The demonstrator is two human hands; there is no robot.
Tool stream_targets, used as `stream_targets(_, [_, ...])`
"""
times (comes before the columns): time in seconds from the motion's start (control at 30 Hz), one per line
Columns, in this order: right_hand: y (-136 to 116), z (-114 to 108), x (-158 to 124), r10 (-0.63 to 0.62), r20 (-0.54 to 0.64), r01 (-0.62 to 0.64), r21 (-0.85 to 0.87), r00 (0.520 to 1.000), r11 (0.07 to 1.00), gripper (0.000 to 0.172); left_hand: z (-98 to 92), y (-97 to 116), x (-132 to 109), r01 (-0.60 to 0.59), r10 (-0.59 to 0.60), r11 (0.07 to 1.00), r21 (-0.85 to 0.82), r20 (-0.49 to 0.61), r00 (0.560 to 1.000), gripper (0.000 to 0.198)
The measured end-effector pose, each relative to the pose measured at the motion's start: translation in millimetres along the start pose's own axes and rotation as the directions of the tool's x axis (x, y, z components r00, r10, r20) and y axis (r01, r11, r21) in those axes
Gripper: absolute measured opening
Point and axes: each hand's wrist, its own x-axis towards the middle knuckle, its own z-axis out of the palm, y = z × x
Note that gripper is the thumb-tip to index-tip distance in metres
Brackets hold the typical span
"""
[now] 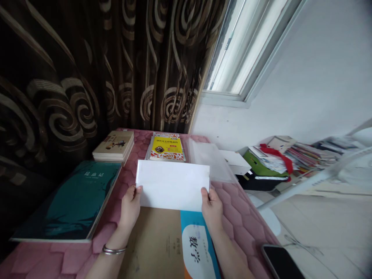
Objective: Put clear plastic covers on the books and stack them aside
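Note:
A white sheet of paper (173, 184) is held up over the pink quilted table (238, 228). My left hand (130, 207) grips its lower left edge, thumb on the front. At the lower right edge my right hand (211, 207) grips it the same way. Under the paper lie a brown paper-covered book (157, 244) and a blue book with a white label (199, 250). A silver bangle (114, 250) circles my left wrist.
A large teal book (74, 201) lies at the left, a stack of tan books (114, 145) behind it, a yellow book (167, 148) and a clear plastic sleeve (210, 159) at the back. A black phone (280, 261) sits at the right edge. Cluttered books and a white box (235, 162) lie beyond.

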Motion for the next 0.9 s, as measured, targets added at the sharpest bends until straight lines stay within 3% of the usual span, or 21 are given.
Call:
stream_targets(0.2, [-0.9, 1.0, -1.3, -0.002, 0.003, 0.002, -0.027, 1.0, 1.0, 0.052, 1.2, -3.0, 2.7, -0.015, 0.015, 1.0, -0.013, -0.007, 1.0, 0.038])
stream_targets(0.33, [2.7, 4.1, -1.1, 0.018, 0.002, -0.018, -0.023, 1.0, 1.0, 0.052, -3.5, -0.9, 7.3, -0.021, 0.025, 0.998, -0.06, 0.075, 0.997, 0.039])
stream_targets(0.53, [4.5, 5.1, -1.5, 0.03, 0.002, -0.03, -0.025, 1.0, 0.999, 0.055, -10.5, 3.6, 8.3, 0.072, -0.047, 0.979, -0.193, 0.13, 0.99, 0.044])
stream_targets(0.73, [3.0, 5.9, -2.9, 0.017, -0.017, -0.018, -0.045, 1.0, 0.999, 0.056, -4.1, -7.8, 12.3, -0.008, 0.015, 0.996, -0.084, 0.09, 0.996, 0.044])
stream_targets(0.9, [4.2, 8.9, -1.8, 0.022, -0.012, -0.022, -0.054, 1.0, 0.998, 0.059, -7.2, -8.7, 16.2, 0.002, 0.001, 0.999, -0.038, 0.064, 0.998, 0.047])
